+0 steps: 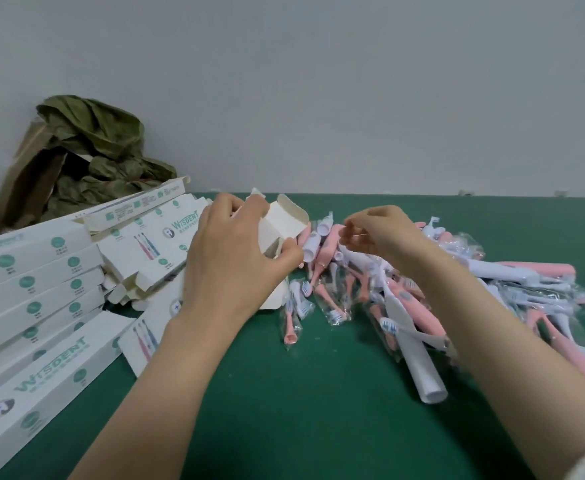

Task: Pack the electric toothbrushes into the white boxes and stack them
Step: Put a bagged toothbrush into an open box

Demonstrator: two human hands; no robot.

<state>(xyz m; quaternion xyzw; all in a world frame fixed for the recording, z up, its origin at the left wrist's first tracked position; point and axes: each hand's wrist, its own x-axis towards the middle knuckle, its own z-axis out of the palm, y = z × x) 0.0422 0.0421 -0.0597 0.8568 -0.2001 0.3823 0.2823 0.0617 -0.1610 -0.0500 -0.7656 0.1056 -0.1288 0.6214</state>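
Head-worn camera view, looking down two bare forearms that reach across a green counter (pixel 284 410). Nearest, at lower left, closed white boxes (pixel 34 292) printed with green dots lie stacked in slanting rows. To the right, a heap of electric toothbrushes (pixel 405 296) spreads toward the right edge. They are pink and white, each sealed in a clear sleeve, and one white handle (pixel 419 368) juts closest to the viewer.

Further in, the left hand (pixel 235 261) is clamped on an open white box (pixel 285 221), thumb on its near side and fingers over the top. The box's end flaps splay toward the heap. The right hand (pixel 384 237) hovers just above the heap's far end, fingertips drawn together in a pinch. Whether they hold a sleeve is too fine to tell.

Beyond the left hand lie loose unfolded boxes (pixel 145 244). At the back, a brown paper bag (pixel 24 174) of crumpled green wrapping stands against a grey wall.

The step appears to be loading one toothbrush. It would go best with the left hand holding the box mouth square and the flaps clear. The right hand should lift a single sleeve free of its neighbours, then feed it in along the box's length — slippery sleeves may drag others with them.
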